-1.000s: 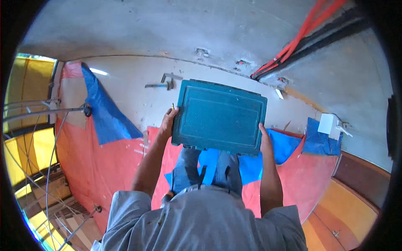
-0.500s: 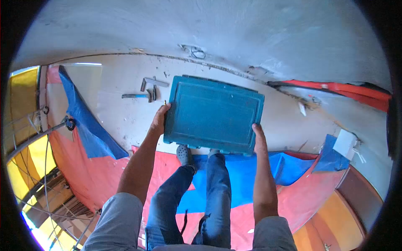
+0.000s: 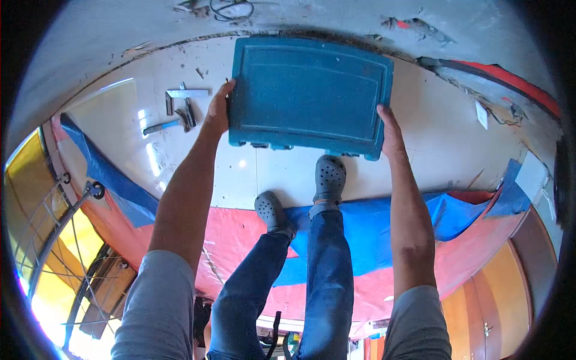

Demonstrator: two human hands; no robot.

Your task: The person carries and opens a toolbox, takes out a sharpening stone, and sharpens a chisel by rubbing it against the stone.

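Note:
A teal plastic case [image 3: 309, 90] with a raised rim on its lid is held out in front of me. Its left edge is in the grip of my left hand [image 3: 218, 109]. On the opposite edge, my right hand [image 3: 390, 129] grips it with the thumb along the side. Latch-like parts show on the edge nearest me. To the left of the case, a hammer [image 3: 165, 126] with a blue handle lies on the floor. Beside it are a try square [image 3: 189, 93] and a dark tool [image 3: 189, 111] I cannot name.
Pale tiles [image 3: 240, 174] lie underfoot, with a blue sheet [image 3: 375, 225] and a red sheet [image 3: 240, 240] behind my shoes. A grey wall [image 3: 336, 15] with a coiled wire [image 3: 231, 11] rises ahead. Metal scaffolding [image 3: 51, 219] stands at left, and a wooden door [image 3: 486, 300] is at lower right.
The case has moved forward toward the wall, still in both hands. My right foot has stepped ahead onto the tiles, and the view has tilted.

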